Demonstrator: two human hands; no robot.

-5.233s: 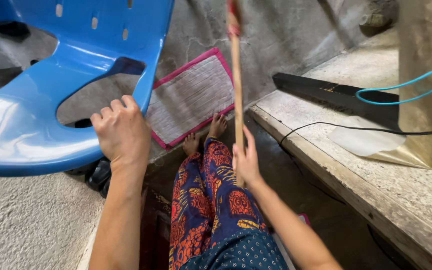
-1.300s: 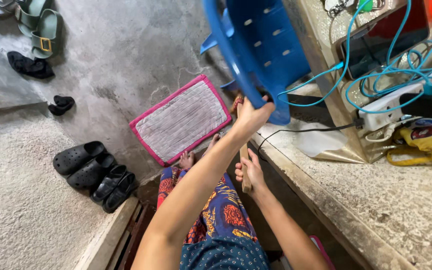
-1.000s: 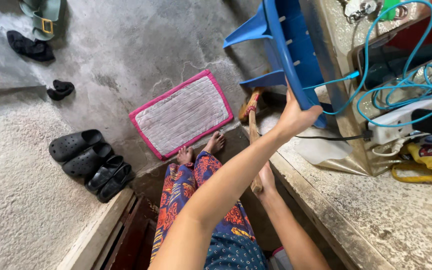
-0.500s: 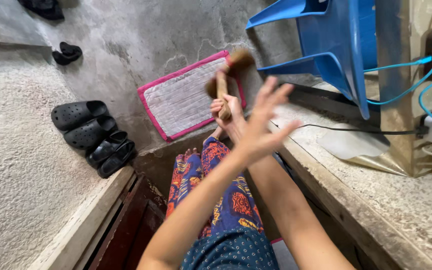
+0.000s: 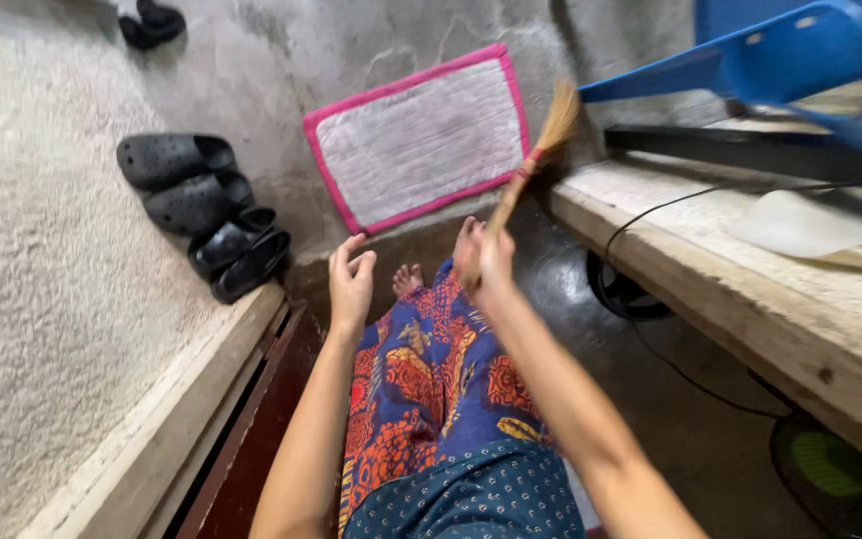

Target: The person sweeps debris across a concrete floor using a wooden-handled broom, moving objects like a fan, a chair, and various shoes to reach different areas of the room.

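Note:
My right hand [image 5: 486, 262] grips the wooden handle of a small straw broom [image 5: 536, 153], whose bristles point up and away toward the raised ledge. Free of any object, my left hand [image 5: 350, 284] hovers with fingers apart above my patterned trousers [image 5: 421, 389]. A white mat with a pink border [image 5: 419, 133] lies on the concrete floor just beyond my bare feet. The blue plastic chair [image 5: 790, 60] stands on the ledge at the upper right, away from both hands.
Two pairs of black shoes [image 5: 202, 215] sit on the floor at the left. A raised concrete ledge with a wooden edge [image 5: 750, 319] runs along the right, with a black cable [image 5: 650, 215] and a black bar [image 5: 750, 150] on it. A wooden step [image 5: 172, 429] borders the left.
My left hand has let go of the blue chair, now set on the ledge, and dropped beside my knees. The broom in my right hand has swung up toward the ledge.

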